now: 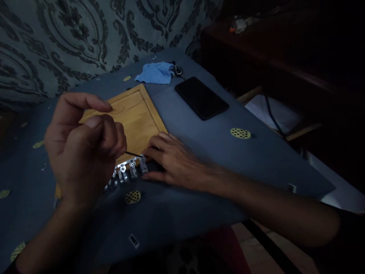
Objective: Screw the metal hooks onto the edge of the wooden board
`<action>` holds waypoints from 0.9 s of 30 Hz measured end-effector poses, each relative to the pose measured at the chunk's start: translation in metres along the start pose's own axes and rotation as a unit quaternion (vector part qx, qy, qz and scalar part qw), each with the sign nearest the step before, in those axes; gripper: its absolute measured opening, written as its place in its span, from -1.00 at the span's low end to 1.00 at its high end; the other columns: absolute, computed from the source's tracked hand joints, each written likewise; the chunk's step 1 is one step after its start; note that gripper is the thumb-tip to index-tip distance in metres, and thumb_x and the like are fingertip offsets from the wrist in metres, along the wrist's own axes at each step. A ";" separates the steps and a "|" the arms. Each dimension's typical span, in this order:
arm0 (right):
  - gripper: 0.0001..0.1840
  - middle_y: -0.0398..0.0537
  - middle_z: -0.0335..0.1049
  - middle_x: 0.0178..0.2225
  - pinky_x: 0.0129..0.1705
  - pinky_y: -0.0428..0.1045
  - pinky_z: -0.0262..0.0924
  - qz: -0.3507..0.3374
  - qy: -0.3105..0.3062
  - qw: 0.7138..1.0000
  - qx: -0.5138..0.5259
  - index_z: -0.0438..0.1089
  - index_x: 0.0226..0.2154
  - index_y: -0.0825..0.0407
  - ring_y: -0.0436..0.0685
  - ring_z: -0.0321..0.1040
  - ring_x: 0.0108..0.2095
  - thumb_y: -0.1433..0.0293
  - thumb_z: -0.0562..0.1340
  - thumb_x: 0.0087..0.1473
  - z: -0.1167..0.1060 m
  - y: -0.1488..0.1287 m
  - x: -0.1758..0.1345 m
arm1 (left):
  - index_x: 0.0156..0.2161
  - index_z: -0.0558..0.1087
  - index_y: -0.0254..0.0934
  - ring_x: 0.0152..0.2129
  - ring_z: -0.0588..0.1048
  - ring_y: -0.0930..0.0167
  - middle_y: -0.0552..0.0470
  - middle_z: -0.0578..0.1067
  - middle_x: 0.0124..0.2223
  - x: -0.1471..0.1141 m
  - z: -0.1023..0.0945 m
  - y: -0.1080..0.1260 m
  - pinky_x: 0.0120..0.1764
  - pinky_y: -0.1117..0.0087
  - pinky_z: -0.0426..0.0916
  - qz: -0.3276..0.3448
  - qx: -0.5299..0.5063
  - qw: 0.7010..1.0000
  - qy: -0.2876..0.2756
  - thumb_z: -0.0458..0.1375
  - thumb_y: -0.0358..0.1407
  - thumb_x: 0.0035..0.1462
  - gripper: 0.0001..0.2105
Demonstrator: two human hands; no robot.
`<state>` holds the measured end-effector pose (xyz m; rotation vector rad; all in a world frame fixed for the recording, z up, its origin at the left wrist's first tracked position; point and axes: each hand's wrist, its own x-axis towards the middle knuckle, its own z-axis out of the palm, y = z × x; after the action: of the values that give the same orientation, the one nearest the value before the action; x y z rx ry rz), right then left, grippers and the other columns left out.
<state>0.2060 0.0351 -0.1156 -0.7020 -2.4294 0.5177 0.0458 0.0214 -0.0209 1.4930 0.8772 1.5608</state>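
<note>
My left hand (85, 148) is raised over the near left part of a wooden board (137, 114), its fingers curled and the index finger bent out. From its fist runs the thin dark shaft of a screwdriver (132, 154); the handle is hidden inside the hand. The shaft's tip meets the right end of a silver metal hook rail (123, 167), which lies along the board's near edge. At that same end my right hand (173, 161) grips the rail's last hook and the board's edge between thumb and fingers. Part of the rail is behind my left hand.
A black phone (202, 97) lies to the right of the board. Behind it are a blue cloth (156, 73) and a metal carabiner (178, 70). The blue tablecloth (199, 213) has a pineapple print. Patterned wall stands behind; dark furniture (256, 49) is at the right.
</note>
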 end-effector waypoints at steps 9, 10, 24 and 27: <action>-0.43 0.08 0.37 -0.14 -0.01 0.17 0.26 0.001 -0.003 1.000 0.018 0.50 -0.10 0.13 0.21 0.25 -0.12 -0.05 0.21 0.24 -0.001 0.000 0.000 | -0.31 0.49 -0.36 -0.81 0.07 0.61 0.26 0.20 -0.70 -0.003 0.001 0.001 -0.70 0.55 0.13 0.005 -0.041 0.998 -0.038 0.08 -0.59 0.12 -0.83; -0.44 0.07 0.36 -0.15 -0.01 0.17 0.26 0.001 -0.003 1.000 0.018 0.50 -0.11 0.13 0.20 0.24 -0.12 -0.05 0.21 0.24 -0.001 0.000 -0.001 | -0.31 0.50 -0.37 -0.81 0.08 0.62 0.25 0.22 -0.70 -0.003 0.001 0.000 -0.70 0.54 0.13 0.007 -0.046 0.998 -0.042 0.12 -0.58 0.13 -0.85; -0.45 0.09 0.36 -0.17 -0.04 0.16 0.23 0.001 -0.010 1.000 0.000 0.51 -0.10 0.18 0.22 0.24 -0.14 0.00 0.28 0.21 -0.001 0.001 -0.001 | -0.31 0.54 -0.33 -0.80 0.08 0.58 0.22 0.19 -0.70 0.004 0.003 -0.007 -0.70 0.49 0.08 -0.014 -0.057 0.997 -0.056 0.12 -0.56 0.16 -0.82; -0.44 0.07 0.37 -0.17 -0.04 0.16 0.23 0.003 -0.013 1.000 0.004 0.51 -0.10 0.18 0.22 0.24 -0.14 -0.01 0.29 0.20 -0.001 0.002 -0.001 | -0.34 0.54 -0.31 -0.77 0.12 0.54 0.17 0.22 -0.67 0.002 0.007 -0.007 -0.71 0.47 0.10 -0.020 -0.050 0.998 -0.019 0.08 -0.58 0.15 -0.78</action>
<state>0.2080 0.0357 -0.1163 -0.7024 -2.4480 0.5417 0.0530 0.0260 -0.0257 1.4207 0.7904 1.5200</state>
